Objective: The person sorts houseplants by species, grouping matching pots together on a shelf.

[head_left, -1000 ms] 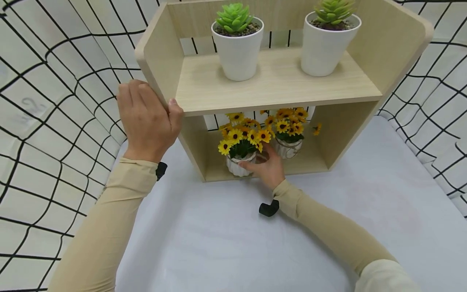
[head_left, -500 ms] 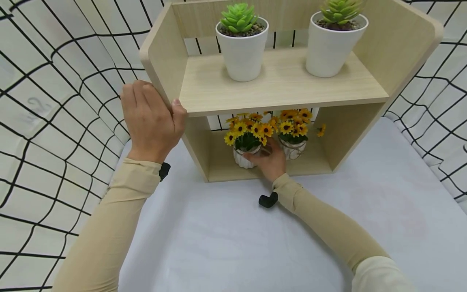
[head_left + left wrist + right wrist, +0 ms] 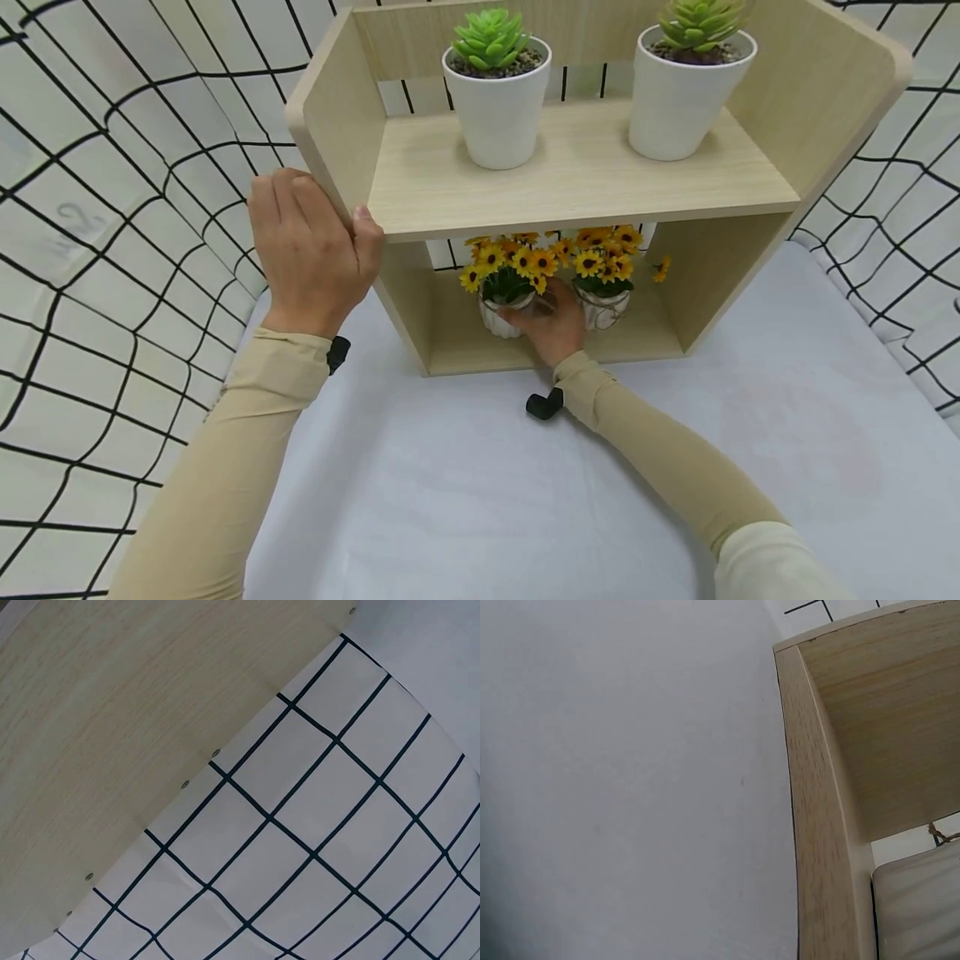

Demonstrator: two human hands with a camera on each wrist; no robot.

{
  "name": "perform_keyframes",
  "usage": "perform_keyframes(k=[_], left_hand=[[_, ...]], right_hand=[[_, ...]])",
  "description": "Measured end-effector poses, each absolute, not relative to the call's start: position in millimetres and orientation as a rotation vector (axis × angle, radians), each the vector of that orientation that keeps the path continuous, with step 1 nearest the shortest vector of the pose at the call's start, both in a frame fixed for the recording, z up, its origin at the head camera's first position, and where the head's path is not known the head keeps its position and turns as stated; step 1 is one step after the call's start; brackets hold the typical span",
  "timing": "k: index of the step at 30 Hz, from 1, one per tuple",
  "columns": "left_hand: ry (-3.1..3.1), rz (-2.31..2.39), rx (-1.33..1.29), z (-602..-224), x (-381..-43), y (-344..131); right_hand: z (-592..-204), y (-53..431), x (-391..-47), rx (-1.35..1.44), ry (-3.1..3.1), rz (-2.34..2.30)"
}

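A pale wooden shelf (image 3: pixel 570 217) with two levels stands in the head view. My left hand (image 3: pixel 307 254) holds the left side panel, its thumb on the front edge where the upper board meets it. In the lower compartment, my right hand (image 3: pixel 555 325) grips the right side of a ribbed white flowerpot (image 3: pixel 497 318) with yellow artificial flowers (image 3: pixel 502 267). The far fingers are partly hidden behind the flowers. A second white flowerpot (image 3: pixel 602 310) of yellow flowers stands just right of this hand. The right wrist view shows part of the cream-white pot beside the shelf's wooden edge.
On the upper board stand two smooth white pots (image 3: pixel 498 117) with green succulents (image 3: pixel 491 40). A white cloth (image 3: pixel 465 483) covers the table. Black wire grid (image 3: pixel 112 275) lines both sides, close to the left arm.
My right hand has pushed the flowerpot a little back, away from the compartment's front edge, and slightly right. My left hand keeps its hold on the side panel. The view has shifted slightly.
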State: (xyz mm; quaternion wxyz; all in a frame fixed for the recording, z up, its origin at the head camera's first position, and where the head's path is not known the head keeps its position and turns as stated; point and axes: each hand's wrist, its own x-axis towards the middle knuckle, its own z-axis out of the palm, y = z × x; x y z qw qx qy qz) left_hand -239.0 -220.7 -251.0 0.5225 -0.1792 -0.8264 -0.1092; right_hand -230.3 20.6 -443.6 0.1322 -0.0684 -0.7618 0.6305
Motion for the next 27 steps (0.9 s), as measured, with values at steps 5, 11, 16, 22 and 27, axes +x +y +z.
perform_keyframes(k=[5,11,16,22,27], left_hand=[[-1.967,-0.287,-0.451,-253,-241,-218],[-1.961,-0.291,-0.457,-252,-245,-216],[-1.960,-0.281,-0.447,-252,-248,-219],[-1.973,-0.288,-0.452,-250,-252,-221],[-2.007,-0.280,-0.455,-250,-254,-225]], right_hand=[[-448,22,-233,-0.193,-2.166,1.808],[-450,25,-235,-0.176,-2.200,1.804],[-448,28,-232,-0.135,-2.338,1.748],[-448,27,-226,-0.103,-2.352,1.776],[-450,25,-219,-0.107,-2.367,1.805]])
